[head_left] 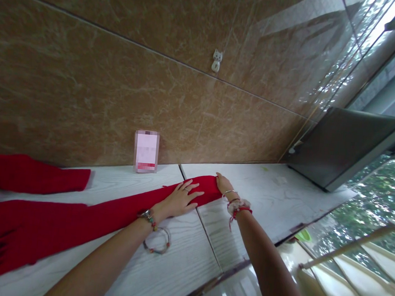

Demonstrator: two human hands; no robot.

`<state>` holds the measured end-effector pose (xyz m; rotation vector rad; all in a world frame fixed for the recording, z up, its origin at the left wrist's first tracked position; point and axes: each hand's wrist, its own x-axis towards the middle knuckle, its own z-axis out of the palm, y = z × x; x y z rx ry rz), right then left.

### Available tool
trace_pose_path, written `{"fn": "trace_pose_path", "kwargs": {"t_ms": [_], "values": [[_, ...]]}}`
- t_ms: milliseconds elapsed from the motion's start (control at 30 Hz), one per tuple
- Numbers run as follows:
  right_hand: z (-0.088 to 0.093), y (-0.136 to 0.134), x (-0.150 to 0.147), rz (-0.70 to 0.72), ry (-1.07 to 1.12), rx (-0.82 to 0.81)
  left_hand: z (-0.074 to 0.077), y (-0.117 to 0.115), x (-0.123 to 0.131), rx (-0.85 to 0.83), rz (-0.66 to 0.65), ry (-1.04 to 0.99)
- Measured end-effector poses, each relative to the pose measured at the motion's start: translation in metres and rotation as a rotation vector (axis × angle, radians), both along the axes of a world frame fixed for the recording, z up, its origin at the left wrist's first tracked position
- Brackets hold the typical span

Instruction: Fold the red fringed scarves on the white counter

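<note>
A long red scarf (106, 216) lies stretched along the white wood-grain table, its fringe bunched at the lower left. My left hand (180, 199) rests flat on the scarf near its right end, fingers spread. At that right end, my right hand (224, 185) grips the scarf's edge with fingers closed. Another red fabric piece (61, 178) runs along the wall at the left; whether it joins the scarf is out of view.
A phone-like pink object (146, 152) leans upright against the brown tiled wall. A white cat-shaped hook (217, 60) is on that wall. At the right stands a dark grey box-like appliance (348, 141). The table (266, 181) has a seam across it; a rack (357, 247) stands beyond its front edge.
</note>
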<state>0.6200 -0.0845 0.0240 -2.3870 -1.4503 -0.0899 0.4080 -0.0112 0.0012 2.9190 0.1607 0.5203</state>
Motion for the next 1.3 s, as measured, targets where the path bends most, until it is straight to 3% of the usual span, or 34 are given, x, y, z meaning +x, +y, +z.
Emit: {"fn": "trace_pose_path", "kwargs": {"t_ms": [167, 400, 600, 667, 733, 867, 1067, 1300], "values": [[0.0, -0.012, -0.016, -0.033, -0.022, -0.082, -0.001, 0.008, -0.019, 0.018, -0.072, 0.006], [-0.006, -0.017, -0.06, -0.043, -0.091, -0.126, 0.0, 0.005, -0.077, 0.016, -0.105, -0.003], [0.021, -0.013, -0.086, -0.084, -0.16, -0.085, 0.009, -0.007, -0.098, 0.084, 0.013, 0.0], [0.029, -0.011, -0.097, -0.019, -0.197, -0.03, 0.012, -0.009, -0.1, 0.115, 0.091, 0.025], [0.03, -0.01, -0.11, 0.132, -0.209, -0.006, 0.013, -0.008, -0.106, 0.149, 0.162, 0.034], [0.012, -0.013, -0.131, 0.38, -0.212, -0.102, 0.007, 0.003, -0.143, 0.194, 0.25, 0.008], [0.004, -0.02, -0.119, 0.291, -0.207, -0.136, 0.0, 0.03, -0.217, 0.094, 0.308, 0.164], [0.015, -0.018, -0.102, 0.314, -0.18, -0.244, 0.01, 0.036, -0.228, 0.07, 0.321, 0.32]]}}
